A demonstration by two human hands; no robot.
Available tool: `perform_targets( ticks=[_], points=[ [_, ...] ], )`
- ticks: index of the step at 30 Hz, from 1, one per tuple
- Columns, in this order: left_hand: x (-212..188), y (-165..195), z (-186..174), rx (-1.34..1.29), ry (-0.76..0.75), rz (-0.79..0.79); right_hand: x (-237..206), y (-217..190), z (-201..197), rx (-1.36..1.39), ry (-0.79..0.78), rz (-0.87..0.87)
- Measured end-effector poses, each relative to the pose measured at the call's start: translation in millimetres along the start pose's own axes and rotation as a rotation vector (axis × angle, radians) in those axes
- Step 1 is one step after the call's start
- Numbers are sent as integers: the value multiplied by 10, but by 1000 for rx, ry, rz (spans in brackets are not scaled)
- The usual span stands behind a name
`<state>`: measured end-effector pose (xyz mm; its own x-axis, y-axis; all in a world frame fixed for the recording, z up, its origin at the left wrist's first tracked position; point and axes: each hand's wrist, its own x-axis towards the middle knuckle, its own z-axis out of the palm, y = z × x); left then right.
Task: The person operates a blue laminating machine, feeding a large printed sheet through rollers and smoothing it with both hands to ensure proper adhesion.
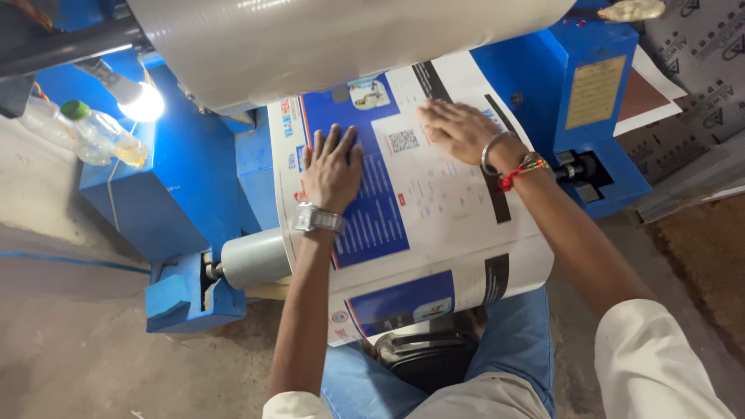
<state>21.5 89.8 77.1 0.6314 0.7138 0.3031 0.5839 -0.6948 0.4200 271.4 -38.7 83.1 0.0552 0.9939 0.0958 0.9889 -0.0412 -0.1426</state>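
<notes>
A printed sheet in blue, white and black lies draped over a grey roller of a blue machine. My left hand, with a metal watch on the wrist, presses flat on the sheet's blue panel. My right hand, wearing a metal bangle and red thread, lies flat on the white part higher up, fingers spread. Neither hand grips anything. A large shiny roll sits just above the sheet's top edge.
The blue machine frame flanks the roller on both sides. A lit bulb and two plastic bottles rest on its left part. Grey patterned sheets lie at right. My knees and a dark seat are below.
</notes>
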Motion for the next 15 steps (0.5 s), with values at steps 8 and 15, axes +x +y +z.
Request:
perform_targets(
  ticks=[8,15],
  points=[
    [-676,132,-112,50,202,88,-863,-341,194,12,389,324],
    [-1170,325,-172,83,285,95,-1776,-927,473,-21,634,324]
  ],
)
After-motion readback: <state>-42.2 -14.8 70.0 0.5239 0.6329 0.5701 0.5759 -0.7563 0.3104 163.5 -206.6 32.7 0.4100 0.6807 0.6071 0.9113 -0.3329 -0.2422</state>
